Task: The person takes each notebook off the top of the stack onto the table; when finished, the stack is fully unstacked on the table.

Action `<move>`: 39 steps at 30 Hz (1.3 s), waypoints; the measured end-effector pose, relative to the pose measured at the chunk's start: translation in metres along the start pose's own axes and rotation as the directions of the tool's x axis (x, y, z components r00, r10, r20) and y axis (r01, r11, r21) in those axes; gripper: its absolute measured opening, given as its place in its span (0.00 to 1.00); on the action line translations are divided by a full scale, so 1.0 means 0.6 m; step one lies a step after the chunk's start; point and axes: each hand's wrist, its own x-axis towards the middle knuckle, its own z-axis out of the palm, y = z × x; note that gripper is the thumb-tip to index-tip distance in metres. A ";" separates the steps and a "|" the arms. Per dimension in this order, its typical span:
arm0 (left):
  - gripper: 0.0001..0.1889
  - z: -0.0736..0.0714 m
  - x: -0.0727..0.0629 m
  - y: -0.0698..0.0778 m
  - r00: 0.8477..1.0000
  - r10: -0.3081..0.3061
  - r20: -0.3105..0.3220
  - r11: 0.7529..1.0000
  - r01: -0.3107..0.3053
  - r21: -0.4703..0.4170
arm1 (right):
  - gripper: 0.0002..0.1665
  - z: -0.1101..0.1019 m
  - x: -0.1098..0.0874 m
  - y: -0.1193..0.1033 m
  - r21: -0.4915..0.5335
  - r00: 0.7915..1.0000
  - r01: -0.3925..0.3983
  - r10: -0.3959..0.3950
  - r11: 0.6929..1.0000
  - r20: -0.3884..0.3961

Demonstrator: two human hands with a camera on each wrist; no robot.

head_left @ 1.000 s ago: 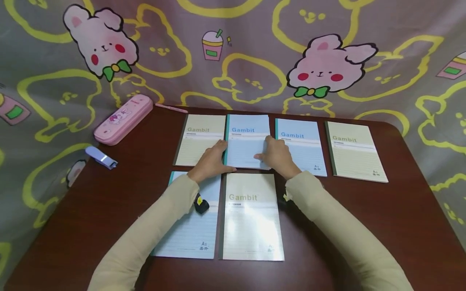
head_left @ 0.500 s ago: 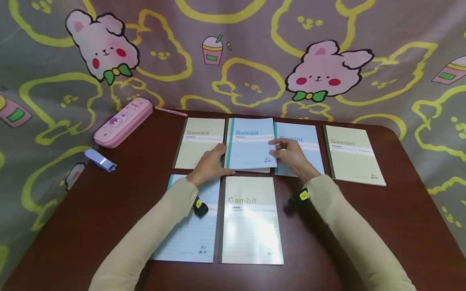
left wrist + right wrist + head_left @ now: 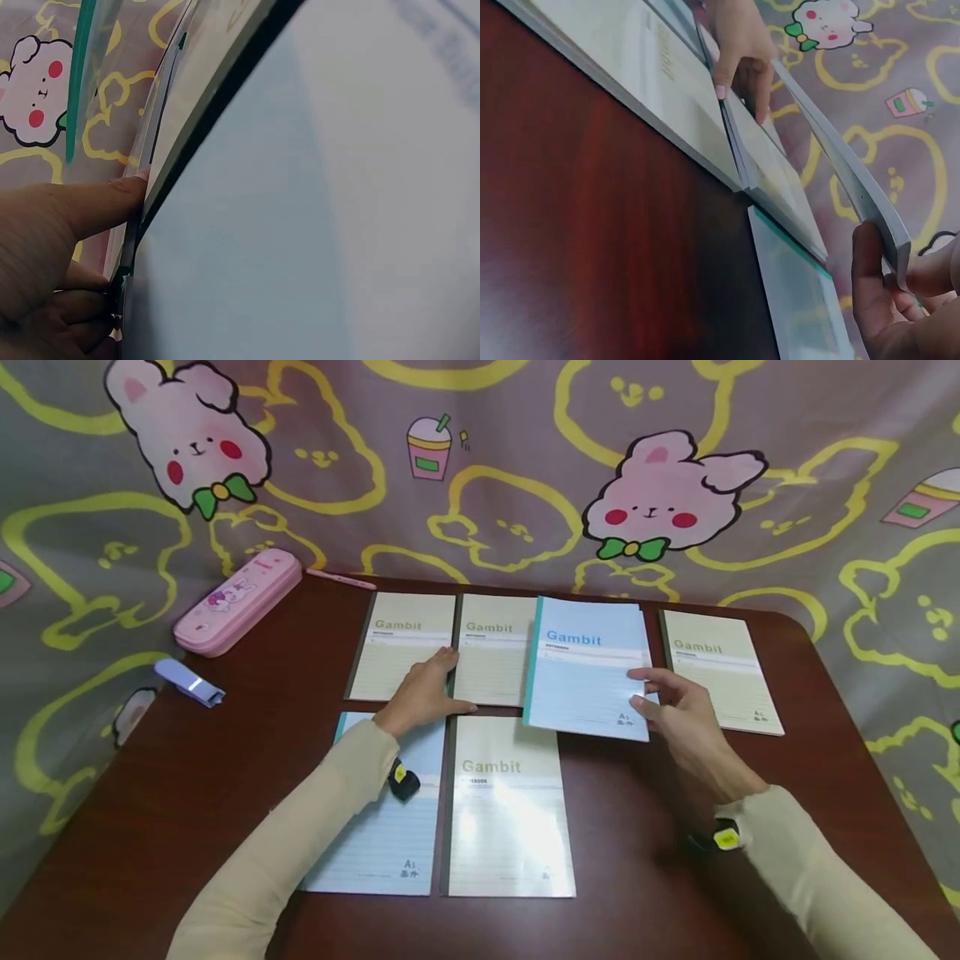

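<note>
My right hand (image 3: 686, 718) pinches the right edge of a blue notebook (image 3: 585, 668) between thumb and fingers. In the right wrist view this lifted notebook (image 3: 866, 187) is raised off the table and slightly bent, above another blue notebook (image 3: 795, 277) lying flat. My left hand (image 3: 422, 692) rests at the left edge of a cream notebook (image 3: 491, 668) in the back row, its thumb and fingers spread along the spine. A second cream notebook (image 3: 401, 664) lies just left of it. From the left wrist, notebook covers fill most of the view.
In front lie a blue notebook (image 3: 367, 852) and a cream notebook (image 3: 506, 827). Another cream notebook (image 3: 723, 668) is at the back right. A pink pencil case (image 3: 238, 602), a pink pen (image 3: 341, 579) and a lilac clipper-shaped item (image 3: 189, 682) sit at the left. A patterned curtain (image 3: 517, 443) hangs behind.
My right hand has lifted the blue notebook off the cream one and carried it rightward over the other blue notebook. The cream notebook beneath is uncovered. My left hand has stayed in place.
</note>
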 end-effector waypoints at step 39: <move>0.51 0.003 0.004 0.000 1.000 0.017 0.003 0.999 -0.017 0.029 | 0.27 -0.078 -0.242 0.125 -0.265 0.978 -0.207 0.193 0.942 -0.079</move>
